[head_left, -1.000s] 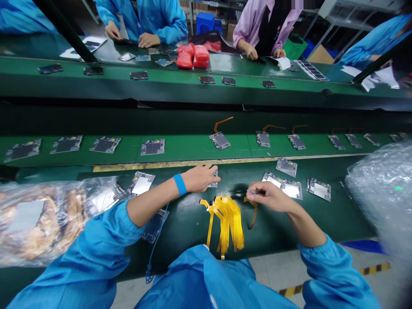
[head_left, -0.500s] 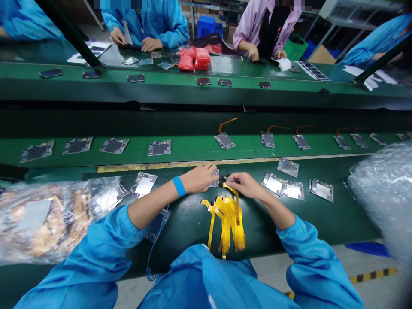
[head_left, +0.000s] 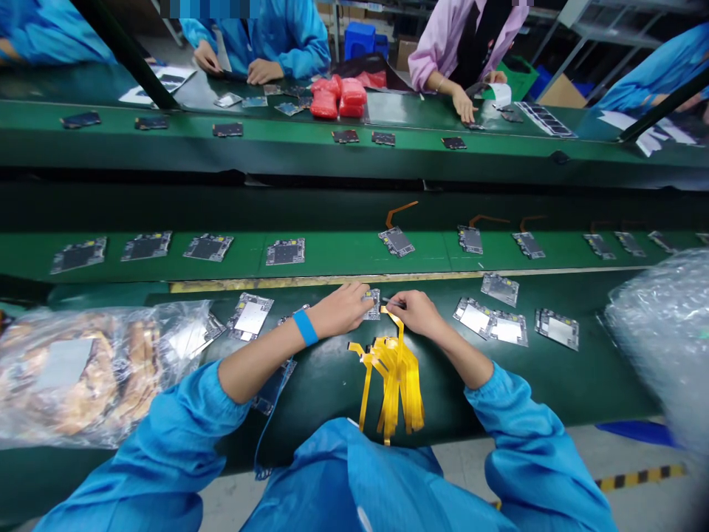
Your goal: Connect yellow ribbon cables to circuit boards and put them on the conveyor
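Observation:
My left hand (head_left: 344, 309), with a blue band on its wrist, is closed on a small circuit board (head_left: 373, 304) and holds it on the green bench. Its fingers hide the board's left part. Close by on the right, my right hand (head_left: 416, 312) pinches slim grey tweezers (head_left: 394, 303), their tips near the board's right edge. A yellow flex cable (head_left: 399, 334) hangs below the tweezers with its upper end by the board. Whether it touches the board I cannot tell. Nearer my body lies a pile of yellow flex cables (head_left: 410, 388).
Boards with white labels lie right (head_left: 557, 329) and left (head_left: 251, 318) of my hands. A bag of copper-coloured parts (head_left: 66, 377) sits left, bubble wrap (head_left: 665, 325) right. Beyond, a belt (head_left: 343, 251) carries several boards. Co-workers sit across, near red bundles (head_left: 337, 97).
My right hand has moved slightly left, bringing the tweezers and cable end closer to the board. Boards on the near belt have shifted right. A co-worker's hand has reached down to the far bench.

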A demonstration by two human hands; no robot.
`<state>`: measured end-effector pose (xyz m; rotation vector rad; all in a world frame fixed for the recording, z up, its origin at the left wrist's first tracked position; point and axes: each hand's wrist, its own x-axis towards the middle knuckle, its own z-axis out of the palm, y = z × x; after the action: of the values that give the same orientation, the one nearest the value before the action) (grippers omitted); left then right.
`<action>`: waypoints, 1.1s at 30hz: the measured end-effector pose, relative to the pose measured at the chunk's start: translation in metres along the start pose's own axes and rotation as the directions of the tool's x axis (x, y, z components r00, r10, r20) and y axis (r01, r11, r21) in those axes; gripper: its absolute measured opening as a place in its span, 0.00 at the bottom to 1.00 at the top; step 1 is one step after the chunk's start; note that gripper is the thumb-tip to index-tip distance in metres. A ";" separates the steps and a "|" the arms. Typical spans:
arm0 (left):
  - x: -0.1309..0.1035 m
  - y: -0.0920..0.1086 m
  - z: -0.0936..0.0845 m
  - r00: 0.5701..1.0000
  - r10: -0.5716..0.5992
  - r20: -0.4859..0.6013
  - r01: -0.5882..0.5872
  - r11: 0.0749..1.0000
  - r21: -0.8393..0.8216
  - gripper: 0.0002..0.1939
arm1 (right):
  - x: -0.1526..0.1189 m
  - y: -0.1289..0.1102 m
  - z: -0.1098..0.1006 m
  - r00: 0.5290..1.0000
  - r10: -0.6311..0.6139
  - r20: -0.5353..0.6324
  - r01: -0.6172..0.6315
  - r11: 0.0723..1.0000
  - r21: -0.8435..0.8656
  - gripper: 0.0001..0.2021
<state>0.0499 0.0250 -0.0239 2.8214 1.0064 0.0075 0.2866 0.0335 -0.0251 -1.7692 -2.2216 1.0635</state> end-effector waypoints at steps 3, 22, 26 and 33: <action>-0.001 0.000 0.000 1.000 0.005 -0.006 -0.005 1.000 -0.004 0.10 | 0.000 -0.002 -0.001 1.000 0.002 0.005 -0.002 1.000 -0.026 0.08; 0.000 0.004 -0.007 0.999 0.002 0.045 -0.002 1.000 -0.003 0.09 | 0.006 -0.016 -0.014 0.997 0.001 0.078 0.014 0.982 -0.190 0.10; 0.000 0.003 -0.004 0.999 0.009 0.037 -0.009 1.000 0.011 0.10 | 0.008 -0.020 -0.016 0.995 0.002 0.095 0.020 0.974 -0.225 0.10; 0.000 0.003 -0.005 0.999 0.024 0.026 -0.024 1.000 0.018 0.17 | 0.007 -0.022 -0.016 0.996 0.008 0.085 0.012 0.973 -0.232 0.09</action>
<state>0.0518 0.0230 -0.0182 2.8426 0.9719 -0.0360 0.2739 0.0450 -0.0026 -1.8399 -2.4896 0.9279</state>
